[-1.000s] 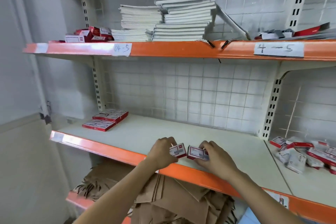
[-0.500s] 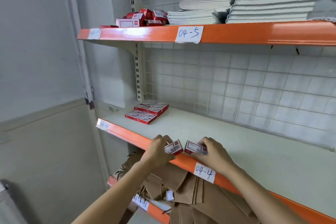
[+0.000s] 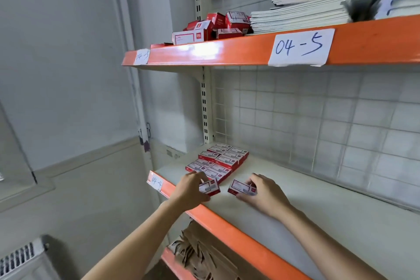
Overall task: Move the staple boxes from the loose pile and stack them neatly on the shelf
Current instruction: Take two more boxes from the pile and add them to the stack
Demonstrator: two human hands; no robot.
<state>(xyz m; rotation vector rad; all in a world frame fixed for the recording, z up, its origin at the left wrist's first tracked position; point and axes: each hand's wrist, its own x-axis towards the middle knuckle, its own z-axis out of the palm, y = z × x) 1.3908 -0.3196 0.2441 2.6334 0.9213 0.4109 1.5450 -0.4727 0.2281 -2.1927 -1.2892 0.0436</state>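
Shelf [image 3: 295, 191] carries the stack [image 3: 217, 162] at its left rear. Left hand [image 3: 191, 188] pinches one box [image 3: 209, 187], just short of the stack's near edge and nearer than the right. Right hand [image 3: 264, 193] grips a second box [image 3: 241, 188], long axis across the shelf, stack lying up-left.

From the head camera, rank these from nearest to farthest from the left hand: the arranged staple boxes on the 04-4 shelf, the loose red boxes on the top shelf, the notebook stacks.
1. Arranged staple boxes, just behind the left hand.
2. Loose red boxes, upper shelf, above.
3. Notebook stacks, upper shelf, far right.
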